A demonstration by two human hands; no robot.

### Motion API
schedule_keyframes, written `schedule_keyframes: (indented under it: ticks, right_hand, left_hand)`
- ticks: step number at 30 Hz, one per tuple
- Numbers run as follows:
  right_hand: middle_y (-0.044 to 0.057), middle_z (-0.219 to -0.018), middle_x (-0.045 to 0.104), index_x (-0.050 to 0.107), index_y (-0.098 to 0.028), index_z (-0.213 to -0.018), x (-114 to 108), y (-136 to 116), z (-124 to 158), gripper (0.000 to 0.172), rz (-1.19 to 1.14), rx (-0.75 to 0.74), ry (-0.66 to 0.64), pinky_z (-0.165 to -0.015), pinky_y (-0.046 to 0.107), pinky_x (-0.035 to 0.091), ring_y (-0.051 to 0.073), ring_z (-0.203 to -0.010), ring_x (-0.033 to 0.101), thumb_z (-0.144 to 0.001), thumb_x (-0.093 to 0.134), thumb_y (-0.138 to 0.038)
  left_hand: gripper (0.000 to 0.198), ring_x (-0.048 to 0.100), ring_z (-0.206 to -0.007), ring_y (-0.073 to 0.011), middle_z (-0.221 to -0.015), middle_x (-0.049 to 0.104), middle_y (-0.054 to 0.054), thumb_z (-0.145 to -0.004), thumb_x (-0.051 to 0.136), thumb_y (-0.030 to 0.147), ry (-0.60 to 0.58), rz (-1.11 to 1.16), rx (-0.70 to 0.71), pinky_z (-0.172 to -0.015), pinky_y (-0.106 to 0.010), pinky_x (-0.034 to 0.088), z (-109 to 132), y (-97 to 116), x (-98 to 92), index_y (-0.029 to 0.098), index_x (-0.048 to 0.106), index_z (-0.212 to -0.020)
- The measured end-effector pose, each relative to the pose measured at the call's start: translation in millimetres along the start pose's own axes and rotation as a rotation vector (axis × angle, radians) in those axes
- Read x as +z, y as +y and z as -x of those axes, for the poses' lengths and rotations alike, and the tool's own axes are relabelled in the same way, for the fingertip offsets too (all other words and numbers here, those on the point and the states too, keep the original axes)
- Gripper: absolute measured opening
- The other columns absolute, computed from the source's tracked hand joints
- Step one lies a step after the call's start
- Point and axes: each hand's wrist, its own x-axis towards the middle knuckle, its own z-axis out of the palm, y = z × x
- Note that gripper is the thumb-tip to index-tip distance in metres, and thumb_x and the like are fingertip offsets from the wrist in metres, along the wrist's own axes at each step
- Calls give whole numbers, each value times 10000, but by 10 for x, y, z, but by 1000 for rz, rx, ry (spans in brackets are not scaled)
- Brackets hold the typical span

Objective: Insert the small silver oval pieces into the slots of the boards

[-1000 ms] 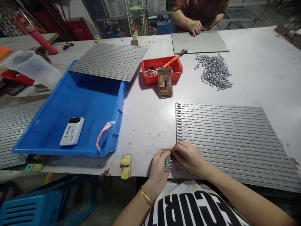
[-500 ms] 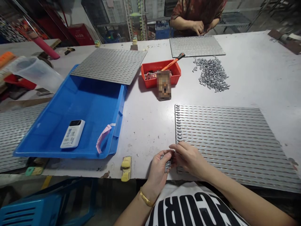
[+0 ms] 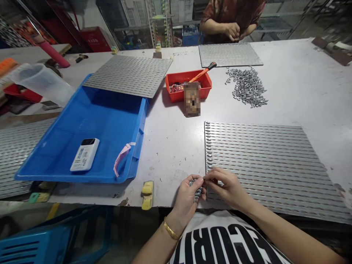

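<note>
My left hand [image 3: 186, 195] is curled around several small silvery oval metal pieces [image 3: 197, 192] at the table's front edge. Against its thumb tip, my right hand [image 3: 227, 186] pinches with thumb and forefinger; whatever is between them is too small to make out. The right hand lies over the near left part of a grey grooved metal plate [image 3: 264, 157]. Down that plate's left edge runs a column of oval pieces [image 3: 208, 143], one per groove, ending near my right fingertips. Beyond the plate is a loose pile of such pieces [image 3: 249, 87].
A blue tray [image 3: 110, 124] on the left holds a white power bank [image 3: 85, 154]; another grooved plate [image 3: 129, 75] rests across its far end. A red bin [image 3: 172, 94] contains an orange-handled tool [image 3: 200, 73]. Across the table, a co-worker's hands [image 3: 233, 32] are above a further plate [image 3: 231, 55].
My right hand has shifted slightly right, its fingertips meeting the left thumb more closely. The left fingers have opened a little, showing more metal pieces. The co-worker's hands moved slightly.
</note>
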Motion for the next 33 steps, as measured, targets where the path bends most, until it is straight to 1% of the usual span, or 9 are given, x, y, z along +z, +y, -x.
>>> schedule_keyframes:
  ticks: [3,8,12,16,19,21,24,28,33]
  right_hand:
    - [51,-817,633,620,-209,-1000,42,39,61,139,32,-70,27,-630,281,501,160,-736,600,-932,504,-171]
    - [85,-931,648,605,-213,-1095,121,121,136,229,186,-208,41,-704,317,522,181,-833,607,-924,485,-120]
    - [74,-914,652,615,-218,-1083,78,134,137,233,221,-182,3,-686,296,531,169,-812,623,-923,476,-121]
    - [67,-897,666,619,-222,-1057,-91,149,149,196,219,-105,68,-679,296,540,179,-814,642,-917,501,-151]
    - [63,-903,673,617,-227,-1057,-176,220,206,192,234,-85,84,-699,304,541,184,-832,647,-916,510,-154]
    - [66,-911,673,614,-225,-1062,-167,289,253,198,258,-122,36,-706,308,536,181,-832,642,-922,500,-143]
    - [74,-916,673,615,-212,-1066,-91,381,297,211,339,-182,-26,-695,312,523,178,-819,628,-934,472,-131]
    - [82,-900,671,631,-196,-1048,-14,438,291,218,444,-215,-50,-664,313,510,183,-799,616,-941,449,-139]
    - [80,-877,657,632,-198,-1045,-10,472,276,227,457,-229,-67,-646,302,500,180,-789,593,-947,434,-143]
  left_hand:
    - [259,478,-529,-87,-609,536,17,-742,729,365,-12,13,-6,-465,-193,340,-8,8,11,170,578,-822]
    - [215,452,-526,-86,-603,507,22,-759,696,358,-10,42,-9,-442,-194,305,-9,-32,32,172,590,-783]
    - [181,478,-547,-94,-643,538,4,-764,680,334,13,67,-10,-445,-200,323,5,-56,42,166,619,-794]
    - [296,553,-602,-127,-768,613,-60,-792,607,360,48,133,-26,-454,-222,385,9,30,-12,122,664,-957]
    - [321,570,-638,-122,-817,636,-69,-792,585,301,98,163,32,-463,-206,400,5,138,-96,121,647,-1051]
    - [317,575,-648,-121,-829,643,-70,-791,588,263,119,147,74,-466,-200,404,5,182,-141,125,633,-1072]
    - [280,584,-643,-131,-819,652,-75,-795,597,259,113,105,103,-462,-206,409,10,168,-163,136,615,-1046]
    - [219,596,-660,-139,-851,668,-79,-810,602,280,95,90,111,-474,-211,415,27,87,-140,170,584,-998]
    - [233,579,-653,-121,-879,662,-83,-806,634,302,72,79,83,-483,-204,407,45,61,-122,163,601,-990]
